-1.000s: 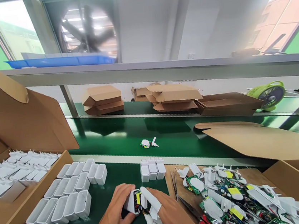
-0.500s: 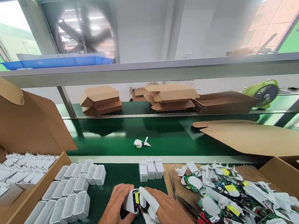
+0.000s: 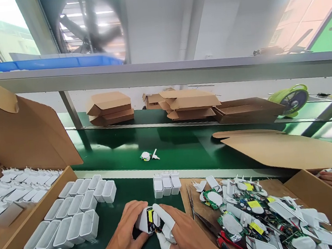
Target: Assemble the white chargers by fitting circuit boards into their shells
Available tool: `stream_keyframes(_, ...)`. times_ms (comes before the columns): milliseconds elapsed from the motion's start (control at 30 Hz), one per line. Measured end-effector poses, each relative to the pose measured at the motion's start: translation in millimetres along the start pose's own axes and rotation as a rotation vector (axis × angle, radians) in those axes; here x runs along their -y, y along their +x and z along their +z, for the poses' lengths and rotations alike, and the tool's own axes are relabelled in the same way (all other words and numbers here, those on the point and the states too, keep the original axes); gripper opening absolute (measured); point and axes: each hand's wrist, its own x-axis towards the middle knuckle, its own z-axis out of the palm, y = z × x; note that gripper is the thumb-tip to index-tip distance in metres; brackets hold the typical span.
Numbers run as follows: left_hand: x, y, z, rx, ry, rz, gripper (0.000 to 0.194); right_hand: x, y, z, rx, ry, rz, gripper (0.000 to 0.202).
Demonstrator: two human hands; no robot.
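My left hand (image 3: 126, 237) is closed around a white plastic charger housing (image 3: 141, 222), low in the middle of the view. My right hand (image 3: 188, 232), with white covers on thumb and forefinger, grips the charger's other end. Between the fingers show a yellow-taped component (image 3: 150, 215) and dark electronics, partly inside the housing. How far they sit in it is hidden. Left of my hands stand rows of open white housings (image 3: 89, 225). Three white charger pieces (image 3: 166, 183) stand together just beyond my hands.
At right, circuit boards and white parts (image 3: 254, 218) lie heaped on cardboard, beside red-handled pliers (image 3: 224, 243) and tweezers (image 3: 190, 201). An open carton (image 3: 67, 183) of white parts stands left. The green conveyor belt (image 3: 114, 146) crosses behind. Brownish stripes at the right edge are unclear.
The small board and white plug part on the belt have shifted left. A person's hand at the right edge is no longer recognisable. My hands keep nearly the same hold on the charger.
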Motion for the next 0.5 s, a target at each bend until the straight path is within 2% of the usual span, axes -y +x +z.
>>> stream_keyframes(333,-9,2,-4.7,0.022,-0.048,-0.121,0.056,-1,2,-1,-0.015,-0.029,-0.045,0.073)
stream_keyframes(433,-12,2,-3.7,0.055,-0.096,-0.157,0.054,-2,1,3,-0.088,-0.020,-0.113,0.073)
stream_keyframes(500,-16,2,-5.6,0.123,-0.147,-0.160,0.055,0,1,5,-0.173,-0.015,-0.156,0.070)
